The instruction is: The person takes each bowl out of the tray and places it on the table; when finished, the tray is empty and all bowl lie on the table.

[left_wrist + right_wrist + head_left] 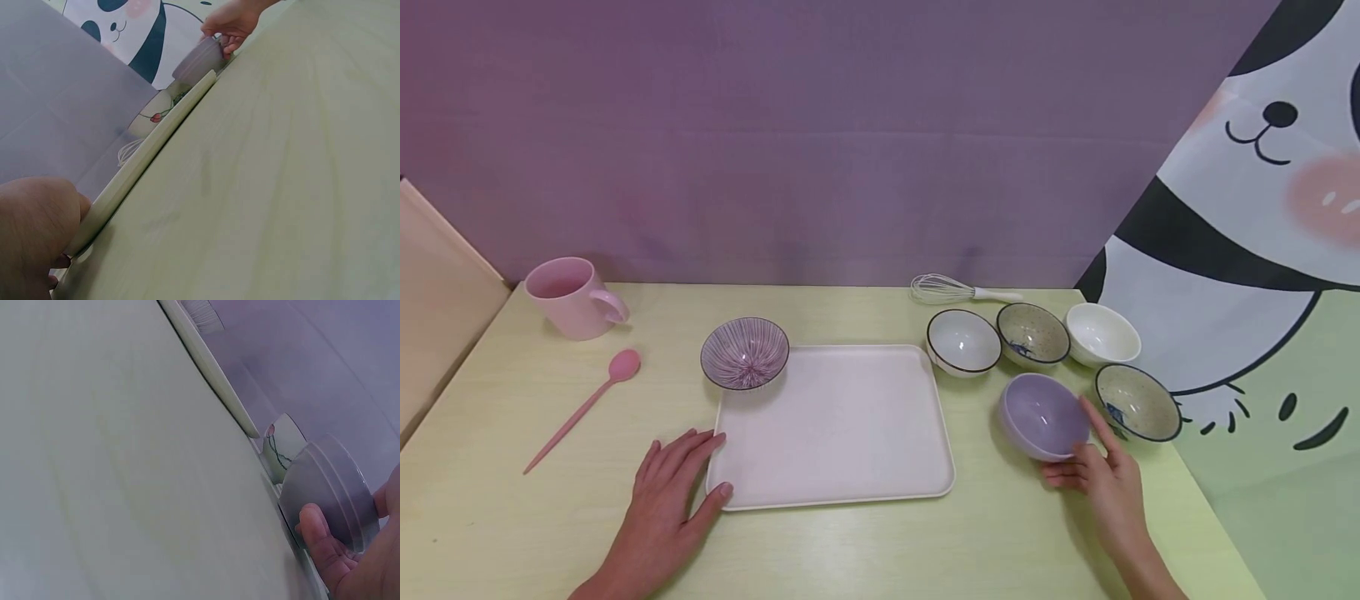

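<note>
My right hand [1107, 492] holds a purple bowl [1043, 414] at its near right side, index finger along the rim. In the right wrist view the thumb [315, 528] lies against the outer wall of the bowl [325, 487]. A white rectangular tray [835, 433] lies mid-table. My left hand [666, 504] rests at the tray's left edge, fingers spread and touching it. Overlapping the tray's far left corner is a purple-striped bowl [745, 354].
Right of the tray stand a white dark-rimmed bowl [964, 342], two speckled bowls [1033, 333] and a plain white bowl [1102, 333]. A whisk [943, 289] lies behind them. On the left are a pink mug [571, 300] and a pink spoon [580, 412].
</note>
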A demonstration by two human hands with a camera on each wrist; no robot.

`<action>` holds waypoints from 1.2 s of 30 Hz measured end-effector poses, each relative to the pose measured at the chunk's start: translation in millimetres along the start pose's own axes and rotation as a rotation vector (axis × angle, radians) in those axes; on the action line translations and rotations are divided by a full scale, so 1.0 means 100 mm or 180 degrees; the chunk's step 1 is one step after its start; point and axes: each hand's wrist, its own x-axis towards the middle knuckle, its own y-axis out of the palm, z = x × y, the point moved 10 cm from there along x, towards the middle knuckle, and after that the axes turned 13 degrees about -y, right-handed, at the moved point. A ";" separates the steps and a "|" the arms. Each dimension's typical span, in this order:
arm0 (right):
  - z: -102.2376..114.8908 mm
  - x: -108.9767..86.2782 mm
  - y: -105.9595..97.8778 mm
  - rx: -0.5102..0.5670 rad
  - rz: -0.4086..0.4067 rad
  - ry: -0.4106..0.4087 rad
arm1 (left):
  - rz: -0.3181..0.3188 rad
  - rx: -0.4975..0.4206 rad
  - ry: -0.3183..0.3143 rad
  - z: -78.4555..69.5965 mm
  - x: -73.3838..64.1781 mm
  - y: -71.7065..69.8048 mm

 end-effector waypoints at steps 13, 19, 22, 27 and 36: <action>-0.03 0.08 -0.12 0.0107 -0.0031 -0.0107 | -0.0004 -0.0015 -0.0025 0.01 -0.01 -0.01; -0.03 0.11 -0.16 0.0064 -0.0055 -0.0111 | -0.0018 -0.0006 -0.0001 0.00 -0.01 0.00; -0.03 0.12 -0.18 0.0041 -0.0068 -0.0099 | 0.0000 -0.0006 -0.0007 0.00 0.00 0.00; -0.03 0.13 -0.18 0.0011 -0.0051 -0.0049 | 0.0046 -0.0025 -0.0044 0.01 0.00 0.01; -0.04 0.14 -0.17 -0.0205 0.0170 0.0127 | 0.0029 -0.0003 -0.0029 0.01 0.00 0.01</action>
